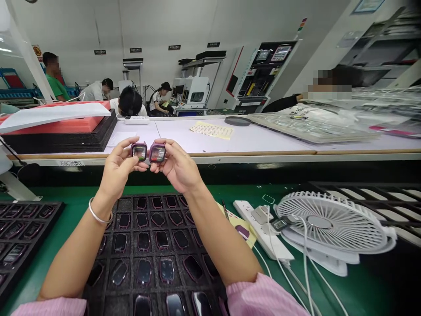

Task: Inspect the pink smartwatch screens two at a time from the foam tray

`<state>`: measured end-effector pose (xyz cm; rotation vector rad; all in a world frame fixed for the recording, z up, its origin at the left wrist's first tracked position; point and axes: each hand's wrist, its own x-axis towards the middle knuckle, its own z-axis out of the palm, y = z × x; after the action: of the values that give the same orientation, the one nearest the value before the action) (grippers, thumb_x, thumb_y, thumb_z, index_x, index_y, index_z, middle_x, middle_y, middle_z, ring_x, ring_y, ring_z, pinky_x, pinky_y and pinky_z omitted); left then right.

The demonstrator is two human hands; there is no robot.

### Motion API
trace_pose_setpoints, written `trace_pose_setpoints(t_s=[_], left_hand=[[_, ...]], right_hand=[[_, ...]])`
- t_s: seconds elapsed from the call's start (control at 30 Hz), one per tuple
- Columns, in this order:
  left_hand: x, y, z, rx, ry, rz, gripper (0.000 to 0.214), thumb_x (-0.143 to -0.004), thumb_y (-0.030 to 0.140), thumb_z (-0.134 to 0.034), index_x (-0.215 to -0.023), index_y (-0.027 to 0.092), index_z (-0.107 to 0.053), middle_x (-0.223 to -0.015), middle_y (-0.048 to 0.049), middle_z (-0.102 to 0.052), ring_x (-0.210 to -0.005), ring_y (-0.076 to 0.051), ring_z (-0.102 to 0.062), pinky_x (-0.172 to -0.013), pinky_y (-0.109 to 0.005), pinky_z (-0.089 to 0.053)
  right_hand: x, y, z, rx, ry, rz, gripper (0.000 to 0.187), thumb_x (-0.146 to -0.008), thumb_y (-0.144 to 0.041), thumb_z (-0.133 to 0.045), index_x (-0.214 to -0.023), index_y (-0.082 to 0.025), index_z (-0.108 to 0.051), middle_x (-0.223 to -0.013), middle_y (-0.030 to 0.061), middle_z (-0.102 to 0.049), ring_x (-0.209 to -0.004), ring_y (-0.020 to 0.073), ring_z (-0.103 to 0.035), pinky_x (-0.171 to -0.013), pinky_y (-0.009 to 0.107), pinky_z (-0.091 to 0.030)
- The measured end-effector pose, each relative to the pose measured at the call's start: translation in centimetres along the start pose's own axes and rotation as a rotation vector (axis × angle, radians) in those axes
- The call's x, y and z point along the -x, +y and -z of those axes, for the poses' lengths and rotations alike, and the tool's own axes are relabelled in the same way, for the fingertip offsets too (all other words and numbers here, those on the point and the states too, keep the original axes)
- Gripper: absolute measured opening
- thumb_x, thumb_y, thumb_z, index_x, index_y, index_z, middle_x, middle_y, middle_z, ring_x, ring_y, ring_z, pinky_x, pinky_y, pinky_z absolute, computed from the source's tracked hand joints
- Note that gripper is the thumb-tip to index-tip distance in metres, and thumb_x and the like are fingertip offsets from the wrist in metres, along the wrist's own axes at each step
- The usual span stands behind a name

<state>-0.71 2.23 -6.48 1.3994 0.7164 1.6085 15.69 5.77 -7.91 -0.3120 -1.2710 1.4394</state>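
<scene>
Purple rimmed the glossy watch (139,152) I pinched in left fingers (127,166) and its twin (157,153) in right fingers (174,152); a gridded tray (117,304) held more.

The middle of the foam tray (117,303) can be reached from above between the forearms, by which its sides are overhung. Only a slim gap is left between the watch case (138,152) held in the left hand (117,164) and the second case (157,153) in the right hand (179,166). Ahead, low passage is barred by the front edge of the white shelf (250,158); above it, bare surface is bounded by the stack of sheets (72,140) leftward and the sticker sheet (212,131) rightward. To the right, the bench (75,199) is obstructed by the power strip (274,251), loose cables (305,259) and the fan (320,222).
</scene>
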Motion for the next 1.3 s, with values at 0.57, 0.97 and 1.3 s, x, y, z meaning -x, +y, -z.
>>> trace_pose_setpoints(t_s=[0.57,0.97,1.3], left_hand=[[-7.3,4.0,0.7,-0.084,-0.035,-0.31,0.057,-0.069,0.011,-0.077,-0.121,0.028,-0.066,-0.105,-0.0034,-0.07,-0.072,-0.015,-0.07,-0.069,-0.03,-0.061],[-6.0,6.1,-0.4,-0.113,-0.025,-0.392,0.051,-0.071,0.02,-0.084,-0.119,0.028,-0.066,-0.094,-0.0008,-0.067,-0.066,-0.013,-0.067,-0.064,-0.027,-0.058],[4.7,-1.2,1.1,-0.072,-0.02,0.116,0.056,-0.071,0.015,-0.08,-0.123,0.021,-0.061,-0.107,-0.0052,-0.07,-0.071,-0.011,-0.069,-0.07,-0.027,-0.061]], right_hand=[[-7.4,-6.3,-2.3,0.304,-0.189,0.202,0.039,-0.081,-0.028,-0.062,-0.119,-0.022,-0.056,-0.094,0.0014,-0.061,-0.07,0.0137,-0.062,-0.069,0.032,-0.053],[-5.5,-8.0,-3.9,0.344,-0.205,0.277,0.046,-0.076,-0.017,-0.068,-0.12,-0.025,-0.058,-0.097,0.0003,-0.06,-0.073,0.0132,-0.065,-0.074,0.032,-0.055],[4.5,1.2,-0.6,0.119,-0.063,-0.096,0.048,-0.073,-0.011,-0.066,-0.119,-0.023,-0.059,-0.093,0.0011,-0.066,-0.068,0.0136,-0.067,-0.066,0.031,-0.056]])
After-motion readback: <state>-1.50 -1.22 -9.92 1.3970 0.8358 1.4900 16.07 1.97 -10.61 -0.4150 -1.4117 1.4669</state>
